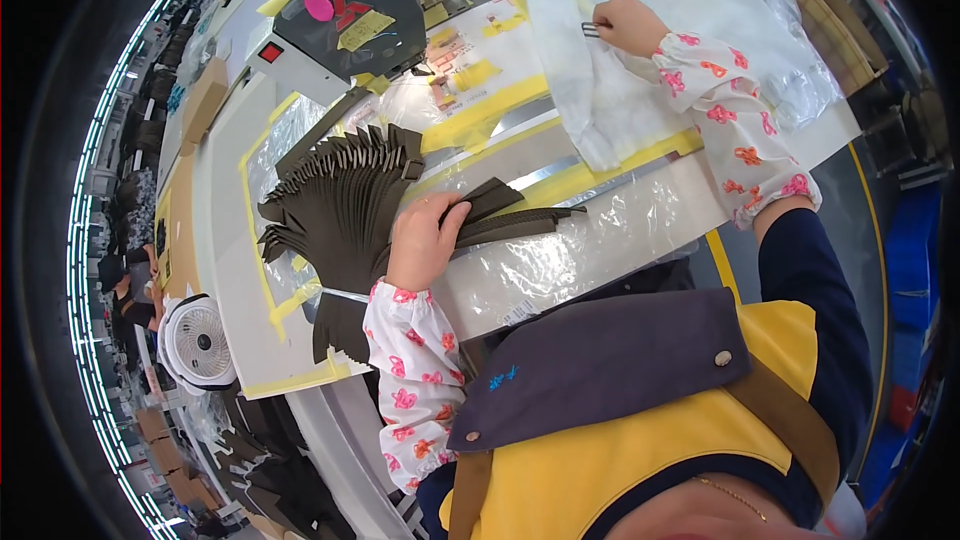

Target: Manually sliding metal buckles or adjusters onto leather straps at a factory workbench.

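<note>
My left hand (pixel 420 240) is closed on a dark brown strip (pixel 490 198), its thumb lying along the near end. Another brown strip (pixel 520 225) with a ridged edge lies just below it. Left of that hand a large fanned bundle of brown strips (pixel 350 190) spreads over the table, bound near its lower end by a white tie (pixel 345 294). Farther off to the right, my right hand (pixel 630 25) pinches a small dark metal buckle (pixel 590 30) above a white plastic sheet (pixel 640 105); its fingers hide part of the buckle.
A grey machine (pixel 345 20) with a red switch stands at the far left of the table (pixel 700 195). Yellow tape (pixel 490 125) and a metal strip (pixel 550 185) cross the work surface. Beyond the right hand is a cardboard box (pixel 835 30). A white fan (pixel 198 342) sits left of the table.
</note>
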### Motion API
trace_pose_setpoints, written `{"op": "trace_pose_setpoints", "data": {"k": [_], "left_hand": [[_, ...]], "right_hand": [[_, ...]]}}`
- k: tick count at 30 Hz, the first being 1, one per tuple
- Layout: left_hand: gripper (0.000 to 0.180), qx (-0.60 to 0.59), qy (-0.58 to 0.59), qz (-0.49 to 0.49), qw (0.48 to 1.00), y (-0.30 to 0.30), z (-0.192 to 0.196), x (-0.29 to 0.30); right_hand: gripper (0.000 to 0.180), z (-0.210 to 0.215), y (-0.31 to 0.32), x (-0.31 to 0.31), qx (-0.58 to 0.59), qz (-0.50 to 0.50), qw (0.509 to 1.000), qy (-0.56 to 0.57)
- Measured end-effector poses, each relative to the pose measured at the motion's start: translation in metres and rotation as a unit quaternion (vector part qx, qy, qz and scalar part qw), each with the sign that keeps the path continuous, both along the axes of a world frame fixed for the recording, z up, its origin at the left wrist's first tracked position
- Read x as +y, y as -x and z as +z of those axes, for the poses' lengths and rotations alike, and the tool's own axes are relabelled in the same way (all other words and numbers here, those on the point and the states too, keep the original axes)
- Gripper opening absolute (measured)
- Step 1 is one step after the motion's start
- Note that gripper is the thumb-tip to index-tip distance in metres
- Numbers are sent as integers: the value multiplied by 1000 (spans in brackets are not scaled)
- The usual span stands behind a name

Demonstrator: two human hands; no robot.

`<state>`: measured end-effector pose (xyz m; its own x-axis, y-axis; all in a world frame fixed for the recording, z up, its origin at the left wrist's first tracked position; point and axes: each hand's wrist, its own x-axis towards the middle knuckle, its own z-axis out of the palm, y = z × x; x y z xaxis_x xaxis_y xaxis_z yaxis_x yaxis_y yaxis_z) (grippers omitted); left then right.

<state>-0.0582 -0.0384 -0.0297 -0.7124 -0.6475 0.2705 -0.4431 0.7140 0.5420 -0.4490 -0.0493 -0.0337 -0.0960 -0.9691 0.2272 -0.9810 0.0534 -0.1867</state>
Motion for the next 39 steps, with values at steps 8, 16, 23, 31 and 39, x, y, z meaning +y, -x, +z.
{"op": "trace_pose_setpoints", "data": {"k": [8,16,23,31,39], "left_hand": [[16,118,-111,118,980,-2,12,-7],[17,173,-11,105,979,-8,15,-5],[16,203,-88,91,971,-13,22,-4],[16,104,-143,-36,984,-11,27,-3],[14,263,-242,49,933,-17,20,-2]], "right_hand": [[22,35,-38,35,-567,51,821,-26],[19,53,-151,33,-665,148,710,-176],[12,58,-164,25,-439,315,802,-254],[14,36,-185,12,-508,337,732,-303],[20,27,-227,11,-664,245,632,-315]]}}
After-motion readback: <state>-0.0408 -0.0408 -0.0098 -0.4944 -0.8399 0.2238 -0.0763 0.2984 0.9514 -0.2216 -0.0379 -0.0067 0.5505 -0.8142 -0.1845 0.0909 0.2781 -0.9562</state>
